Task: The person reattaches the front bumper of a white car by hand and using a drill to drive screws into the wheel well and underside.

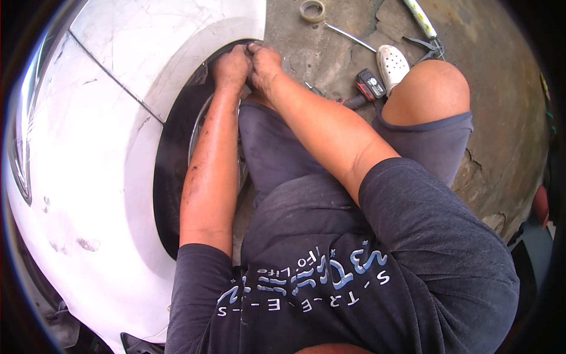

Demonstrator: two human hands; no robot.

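Note:
Both my hands meet at the far end of the wheel arch of a white car fender point(135, 71). My left hand point(231, 66) is closed at the dark arch edge, its fingertips mostly turned away from view. Right beside it, my right hand point(265, 62) is also closed, with thumb and fingers pressed together at the same spot. Whatever lies between the fingers is hidden or too small to name. Below my hands, a black wheel arch liner point(174, 153) curves down, and part of a wheel shows behind my left forearm.
On the concrete floor point(348, 17) to the right lie a tape roll point(312, 10), a thin metal rod point(351, 36) and a red-and-black cordless power tool point(370, 86). A caulking gun point(423, 26) lies farther right. My bent knee and white clog point(391, 66) stand near the tool.

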